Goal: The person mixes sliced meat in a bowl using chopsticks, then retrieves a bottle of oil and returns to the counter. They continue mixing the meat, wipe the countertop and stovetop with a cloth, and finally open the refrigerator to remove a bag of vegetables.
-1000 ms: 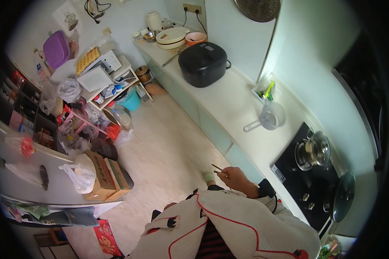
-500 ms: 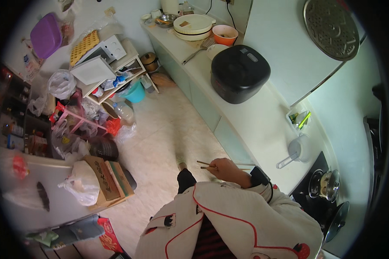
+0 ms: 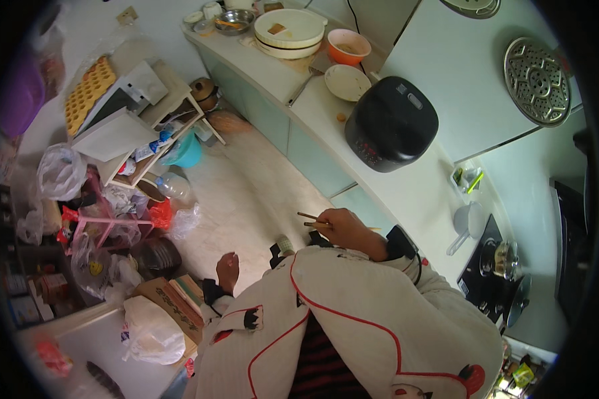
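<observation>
In the head view, a bright kitchen curves around a pale floor (image 3: 239,179), with a light countertop (image 3: 426,199) running from the upper middle to the right. Near the centre of the frame, the right hand (image 3: 343,229) is closed around a pair of chopsticks (image 3: 307,216), held above the floor beside the counter; the ends jut leftward from the fist, a grip that seems suited to carrying. The left hand (image 3: 227,271), lower left of centre, hangs with nothing visible in it; whether its fingers are curled I cannot tell. At upper right of centre stands a black rice cooker (image 3: 393,123), with a pale plate (image 3: 347,83) just beside it. A glass-lidded pot (image 3: 504,259) sits at right on the black cooktop (image 3: 476,272), presumably for heating. The perforated steamer rack (image 3: 538,83) hangs upper right, probably to save counter space.
</observation>
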Demonstrator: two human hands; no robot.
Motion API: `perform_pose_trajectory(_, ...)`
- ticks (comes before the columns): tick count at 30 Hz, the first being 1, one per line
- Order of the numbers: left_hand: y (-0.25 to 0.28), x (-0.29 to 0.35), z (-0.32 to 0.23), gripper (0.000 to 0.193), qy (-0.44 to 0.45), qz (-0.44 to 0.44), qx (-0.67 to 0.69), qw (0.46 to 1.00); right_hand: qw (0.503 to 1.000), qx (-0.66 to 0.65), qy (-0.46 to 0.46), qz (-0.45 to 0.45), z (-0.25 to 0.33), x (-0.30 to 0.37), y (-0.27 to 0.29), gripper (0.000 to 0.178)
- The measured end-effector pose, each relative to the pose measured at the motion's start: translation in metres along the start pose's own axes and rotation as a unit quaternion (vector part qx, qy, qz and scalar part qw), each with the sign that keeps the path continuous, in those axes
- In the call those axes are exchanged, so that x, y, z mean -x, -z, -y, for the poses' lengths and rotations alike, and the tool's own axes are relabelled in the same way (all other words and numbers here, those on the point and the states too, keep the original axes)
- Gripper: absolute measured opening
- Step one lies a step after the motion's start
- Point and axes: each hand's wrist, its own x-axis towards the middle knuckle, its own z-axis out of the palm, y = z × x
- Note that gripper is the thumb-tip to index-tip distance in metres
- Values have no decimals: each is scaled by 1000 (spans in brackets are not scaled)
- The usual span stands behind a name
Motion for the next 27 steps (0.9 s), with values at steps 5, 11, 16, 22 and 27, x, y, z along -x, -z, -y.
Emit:
perform_pose_trajectory(5, -8, -75, -51, 31, 29, 84, 255, 963, 999, -3, -33, -31, -2, -41, 8, 20)
perform_pose_trajectory(11, 14, -157, -100, 34, 24, 139, 250, 958, 996, -65, 25, -48, -14, -137, 20, 24)
perform_pose_trajectory(16, 86, -235, -130, 33, 45, 120, 228, 965, 986, -147, 11, -80, -9, -231, 50, 23)
perform_pose_trajectory(22, 141, -391, -181, 33, -59, 91, 196, 975, 965, -222, -40, -135, -23, -296, 88, 19)
perform_pose_trajectory(27, 154, -527, -256, 36, -134, 77, 185, 971, 962, -183, -38, -201, -27, -310, 110, 16)
